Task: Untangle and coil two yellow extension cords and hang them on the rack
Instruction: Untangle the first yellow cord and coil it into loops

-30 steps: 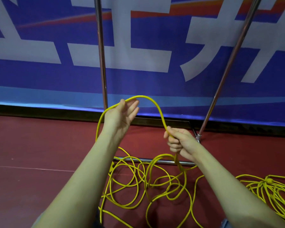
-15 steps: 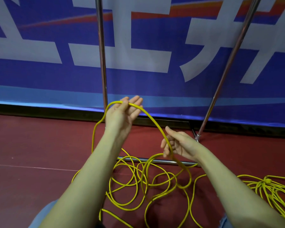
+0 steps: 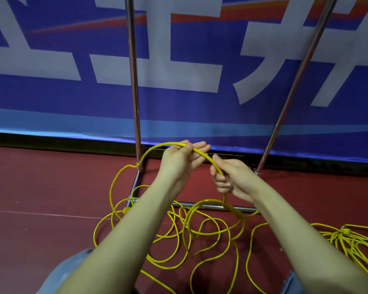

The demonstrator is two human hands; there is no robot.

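A yellow extension cord (image 3: 202, 232) lies in loose tangled loops on the red floor in front of me. One strand arcs up between my hands. My left hand (image 3: 180, 161) holds the top of that arc under its thumb, fingers stretched forward. Just to its right, my right hand (image 3: 227, 177) grips the same strand in a fist, and the cord drops from it to the loops. A second yellow cord (image 3: 348, 238) lies bunched at the right edge. The chrome rack (image 3: 134, 81) stands behind the cords, its base bar (image 3: 238, 207) on the floor.
A blue banner with large white characters (image 3: 179, 66) hangs on the wall behind the rack. A slanted chrome pole (image 3: 295, 85) rises at the right. The red floor (image 3: 40, 187) stretches out to the left. My jeans (image 3: 62, 272) show at the bottom.
My hands have come closer together. My right hand opened briefly, then closed into a fist on the strand. The arc between the hands is shorter.
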